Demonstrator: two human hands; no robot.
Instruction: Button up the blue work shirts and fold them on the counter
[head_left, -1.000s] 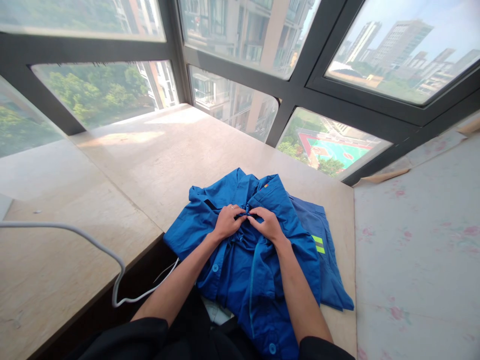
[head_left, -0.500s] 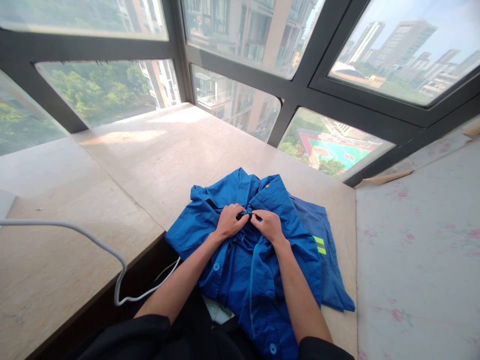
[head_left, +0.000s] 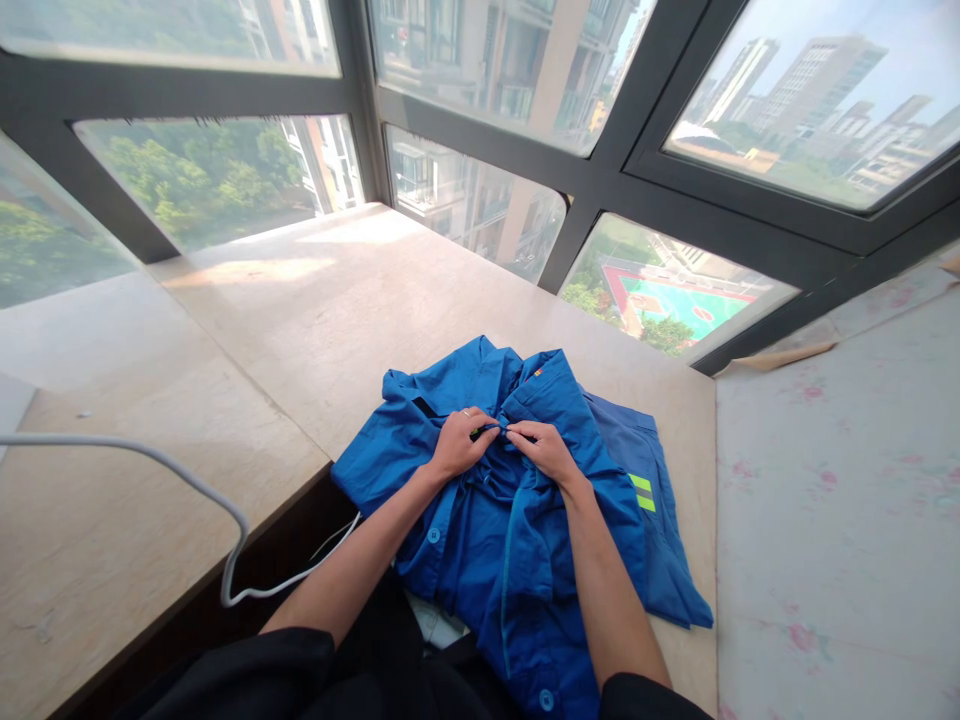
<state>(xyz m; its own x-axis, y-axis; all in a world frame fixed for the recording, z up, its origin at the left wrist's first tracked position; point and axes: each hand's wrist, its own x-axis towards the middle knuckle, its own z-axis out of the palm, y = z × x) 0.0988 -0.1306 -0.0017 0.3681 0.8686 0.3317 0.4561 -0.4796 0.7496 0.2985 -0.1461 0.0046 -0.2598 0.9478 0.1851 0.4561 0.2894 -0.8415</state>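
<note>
A blue button-up work jacket (head_left: 480, 560) lies spread over the ledge and hangs toward my lap. My left hand (head_left: 465, 440) is closed in a pinch on the jacket's front edge, just below the collar. Close beside it, my right hand (head_left: 544, 448) pinches the facing edge, fingertips almost meeting the left ones. Whatever small fastening sits between the fingertips is hidden. Lower down, two round blue buttons show, one button (head_left: 433, 536) left of centre and another button (head_left: 546, 699) near the bottom.
Under the jacket's right side lies a folded blue garment (head_left: 667, 560) with a yellow-and-grey reflective strip. A white cable (head_left: 172, 466) curves across the pale stone ledge (head_left: 247, 330) on the left. Framed windows (head_left: 480, 200) stand behind, and a floral-papered wall (head_left: 832, 540) is at right.
My right hand has shifted slightly right, its fingers straighter over the jacket edge. The left hand stays nearly in place. The view has moved very slightly.
</note>
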